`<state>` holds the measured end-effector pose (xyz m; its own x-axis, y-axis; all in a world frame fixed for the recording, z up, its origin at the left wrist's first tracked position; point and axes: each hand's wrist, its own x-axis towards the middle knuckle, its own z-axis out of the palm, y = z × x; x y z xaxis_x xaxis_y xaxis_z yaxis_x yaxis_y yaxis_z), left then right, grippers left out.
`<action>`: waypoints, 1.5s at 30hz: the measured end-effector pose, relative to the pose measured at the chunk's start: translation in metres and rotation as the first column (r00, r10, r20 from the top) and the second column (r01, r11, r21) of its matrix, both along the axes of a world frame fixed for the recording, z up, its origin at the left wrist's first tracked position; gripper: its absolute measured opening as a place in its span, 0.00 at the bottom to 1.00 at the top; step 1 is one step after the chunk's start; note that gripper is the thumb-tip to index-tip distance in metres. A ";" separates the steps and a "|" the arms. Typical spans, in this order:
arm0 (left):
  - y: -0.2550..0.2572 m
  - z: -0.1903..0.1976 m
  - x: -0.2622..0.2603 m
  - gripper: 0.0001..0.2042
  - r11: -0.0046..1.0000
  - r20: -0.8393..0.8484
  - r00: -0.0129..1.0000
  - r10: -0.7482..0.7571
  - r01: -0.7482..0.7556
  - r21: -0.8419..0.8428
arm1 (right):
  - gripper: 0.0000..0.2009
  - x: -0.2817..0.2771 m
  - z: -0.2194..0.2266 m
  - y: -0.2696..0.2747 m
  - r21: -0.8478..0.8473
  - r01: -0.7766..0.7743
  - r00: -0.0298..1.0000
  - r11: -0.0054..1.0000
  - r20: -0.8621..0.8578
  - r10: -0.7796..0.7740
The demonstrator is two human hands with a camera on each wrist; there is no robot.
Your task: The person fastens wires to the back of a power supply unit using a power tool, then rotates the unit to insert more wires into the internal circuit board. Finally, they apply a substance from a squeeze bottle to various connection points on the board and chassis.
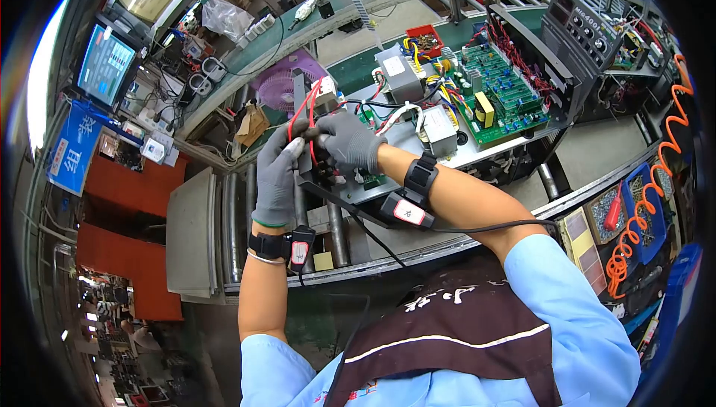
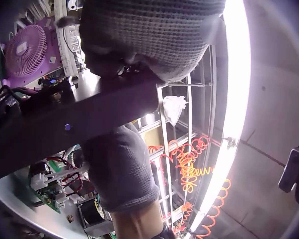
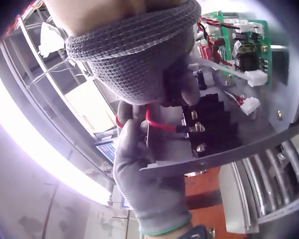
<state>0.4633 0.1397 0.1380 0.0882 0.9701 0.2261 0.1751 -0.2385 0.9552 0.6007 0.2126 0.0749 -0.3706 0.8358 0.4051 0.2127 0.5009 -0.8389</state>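
Both hands wear grey gloves and meet at the upright dark metal panel (image 1: 328,197) of an opened electrical unit. My left hand (image 1: 277,180) pinches a red wire (image 1: 296,115) near the panel's edge. Close against it, my right hand (image 1: 349,142) has its fingers curled at the second red wire. In the right wrist view, a red wire (image 3: 162,126) ends in a dark sleeved lug at a screw on the black terminal block (image 3: 209,124). The right hand (image 3: 139,62) partly hides that block, and its fingertips are largely hidden in the left wrist view.
Transformers (image 1: 400,73) and a green circuit board (image 1: 500,94) sit on the unit. A purple fan (image 1: 280,88) stands behind the hands. Rollers (image 1: 337,235) run beneath the unit. At right are a red-handled screwdriver (image 1: 614,209), screw bins and an orange coiled hose (image 1: 666,165).
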 end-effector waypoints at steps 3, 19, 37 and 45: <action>0.001 0.001 0.000 0.17 1.000 0.028 1.000 0.012 -0.012 -0.018 | 0.13 0.005 0.002 -0.006 -0.043 -0.047 0.998 0.998 0.045 0.049; -0.023 0.008 0.018 0.20 0.734 -0.578 0.615 0.536 -0.001 0.680 | 0.13 0.030 0.017 -0.017 -0.297 -0.294 0.885 0.909 -0.445 0.141; -0.049 -0.067 0.018 0.58 0.737 -0.581 0.483 0.655 -0.241 0.631 | 0.08 0.004 0.007 -0.026 -0.220 0.066 0.991 0.973 -0.096 -0.089; -0.045 -0.076 0.020 0.60 0.787 -0.477 0.667 0.573 -0.283 0.549 | 0.12 0.003 0.015 -0.041 -0.511 -0.114 0.953 0.852 -0.297 -0.051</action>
